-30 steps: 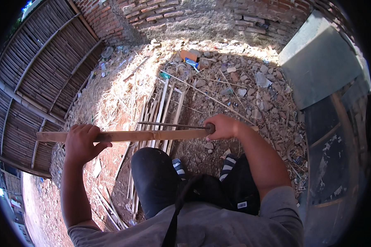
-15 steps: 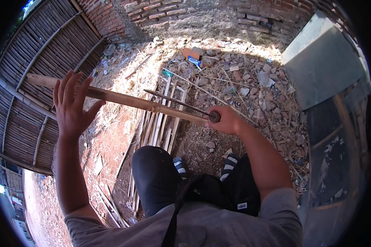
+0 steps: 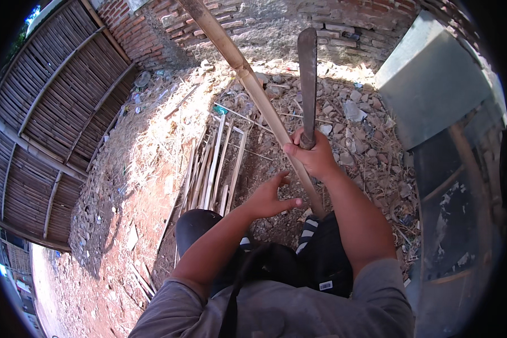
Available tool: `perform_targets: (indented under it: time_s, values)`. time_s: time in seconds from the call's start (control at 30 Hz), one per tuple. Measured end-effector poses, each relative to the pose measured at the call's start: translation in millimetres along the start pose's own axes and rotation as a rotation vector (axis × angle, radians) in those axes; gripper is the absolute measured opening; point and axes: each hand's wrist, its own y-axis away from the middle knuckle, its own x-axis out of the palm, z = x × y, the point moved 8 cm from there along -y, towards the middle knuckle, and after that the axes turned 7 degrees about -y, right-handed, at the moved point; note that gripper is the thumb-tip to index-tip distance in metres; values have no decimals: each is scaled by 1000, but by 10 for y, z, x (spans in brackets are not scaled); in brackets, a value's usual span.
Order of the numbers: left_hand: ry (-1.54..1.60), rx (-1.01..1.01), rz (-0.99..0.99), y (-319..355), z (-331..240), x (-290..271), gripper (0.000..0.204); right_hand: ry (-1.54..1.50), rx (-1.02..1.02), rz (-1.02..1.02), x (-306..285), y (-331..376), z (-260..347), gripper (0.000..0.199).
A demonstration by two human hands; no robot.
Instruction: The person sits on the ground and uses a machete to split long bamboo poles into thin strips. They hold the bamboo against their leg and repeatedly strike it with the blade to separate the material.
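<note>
My right hand (image 3: 316,156) is closed round the handle of a machete (image 3: 308,79), whose dark blade points up and away from me. The same hand also steadies a long split bamboo piece (image 3: 265,104), with the thumb against it. The bamboo slants from the upper left down to the ground by my feet, and its far end runs out of the picture at the top. Just left of the bamboo's lower part is my left hand (image 3: 269,198), fingers apart and nothing in it.
Several narrow bamboo strips (image 3: 211,169) lie on the ground to the left of centre. Stones and rubble (image 3: 372,146) cover the ground at right. A brick wall (image 3: 253,34) closes off the back, a bamboo-slat panel (image 3: 50,101) stands left, and a grey sheet (image 3: 434,84) leans at right.
The bamboo has swung from nearly level to steeply slanted, its lower end now by my feet. The machete blade has turned upward. My left hand has come down from the bamboo's far-left end.
</note>
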Motion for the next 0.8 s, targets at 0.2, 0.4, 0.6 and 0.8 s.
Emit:
perform_targets:
  time_s: [0.2, 0.4, 0.6, 0.8]
  values:
    - [455, 61, 206, -511, -279, 667, 50, -159, -105, -112, -275, -4, 287, 25]
    - [387, -13, -264, -566, 28, 11, 27, -135, -68, -277, -763, -60, 246, 26]
    - [-109, -178, -493, -100, -67, -1161, 41, 153, -92, -372, -917, -21, 438, 31]
    - [9, -326, -305, 864, 476, -1442, 40, 654, -125, -112, -451, 48, 567, 33]
